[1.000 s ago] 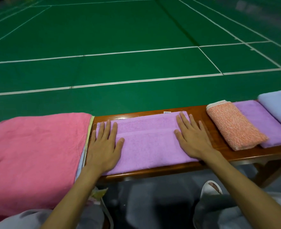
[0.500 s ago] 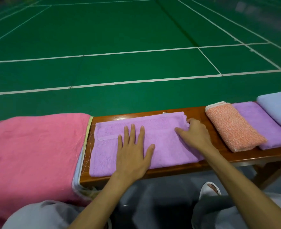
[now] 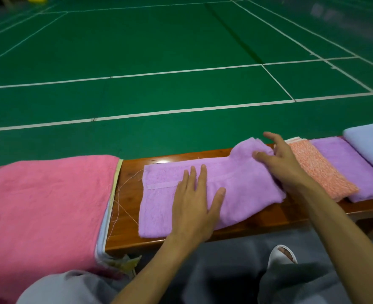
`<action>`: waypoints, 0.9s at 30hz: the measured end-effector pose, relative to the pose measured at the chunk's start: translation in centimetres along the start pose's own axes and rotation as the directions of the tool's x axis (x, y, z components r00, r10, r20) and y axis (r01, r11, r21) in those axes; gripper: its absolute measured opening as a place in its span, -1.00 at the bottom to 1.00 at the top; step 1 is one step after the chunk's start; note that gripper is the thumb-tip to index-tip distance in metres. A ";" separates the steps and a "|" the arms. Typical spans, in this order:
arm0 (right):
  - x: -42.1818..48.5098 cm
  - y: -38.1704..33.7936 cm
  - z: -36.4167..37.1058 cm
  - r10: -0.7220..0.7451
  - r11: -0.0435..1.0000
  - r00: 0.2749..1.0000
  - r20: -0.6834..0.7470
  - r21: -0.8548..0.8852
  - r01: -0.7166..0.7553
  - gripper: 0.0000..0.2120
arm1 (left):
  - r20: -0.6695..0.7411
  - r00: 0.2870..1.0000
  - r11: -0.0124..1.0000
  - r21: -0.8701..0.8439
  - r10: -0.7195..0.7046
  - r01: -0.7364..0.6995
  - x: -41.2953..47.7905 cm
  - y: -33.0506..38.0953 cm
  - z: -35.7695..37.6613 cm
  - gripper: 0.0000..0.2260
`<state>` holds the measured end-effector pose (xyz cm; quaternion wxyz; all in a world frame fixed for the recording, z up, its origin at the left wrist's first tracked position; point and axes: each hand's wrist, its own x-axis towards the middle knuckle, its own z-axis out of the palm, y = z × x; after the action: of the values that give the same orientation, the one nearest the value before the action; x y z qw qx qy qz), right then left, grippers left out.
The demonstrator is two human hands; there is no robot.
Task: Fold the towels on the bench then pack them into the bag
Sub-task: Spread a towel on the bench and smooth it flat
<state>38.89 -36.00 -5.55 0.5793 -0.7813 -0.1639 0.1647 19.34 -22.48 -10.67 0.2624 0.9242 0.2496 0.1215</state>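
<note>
A purple towel [image 3: 163, 207] lies folded lengthwise across the middle of the wooden bench [image 3: 128, 187]. My left hand [image 3: 197, 202] presses flat on its centre, fingers spread. My right hand [image 3: 280, 163] grips the towel's right end, which is lifted off the bench and bunched. Right of it lie three folded towels: an orange speckled towel [image 3: 319, 174], a second purple towel [image 3: 354, 167] and a pale blue towel [image 3: 372, 143], overlapping each other. No bag is clearly in view.
A large pink towel [image 3: 43, 205] covers the bench's left end over other layered cloths [image 3: 106, 222], their edges showing. Beyond the bench spreads the green court floor [image 3: 159, 51] with white lines. My knees and a white slipper [image 3: 282, 255] are below the bench.
My left hand slid from the towel's left end to its centre. My right hand closed on the right end and raised it; the towel shifted right.
</note>
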 end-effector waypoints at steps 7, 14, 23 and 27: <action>-3.6 -5.6 8.3 -0.045 0.936 0.870 0.490 0.325 -0.135 -0.17 | 0.489 0.856 -0.089 -0.872 -0.168 0.481 3.3 -0.8 -7.8 -0.35; -4.4 -4.2 11.3 -0.018 0.919 0.883 0.469 0.355 -0.170 -0.31 | 0.531 0.804 0.004 -0.834 -0.268 0.552 2.9 -6.7 -9.2 -0.41; -5.5 0.0 12.5 -0.020 1.000 0.935 0.355 -0.006 0.024 -0.46 | 0.482 0.802 0.194 -0.801 -0.352 0.566 1.3 -8.2 -9.8 -0.73; -6.1 -0.2 13.3 -0.310 0.825 0.928 0.205 -0.427 0.370 -0.51 | -0.114 0.931 0.877 -0.391 -0.347 0.279 0.9 -9.2 -9.7 -0.77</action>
<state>27.52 -27.35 -8.57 0.3870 -0.8416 -0.3711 0.0645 13.02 -11.09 -7.51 0.4236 0.7907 0.3916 0.2049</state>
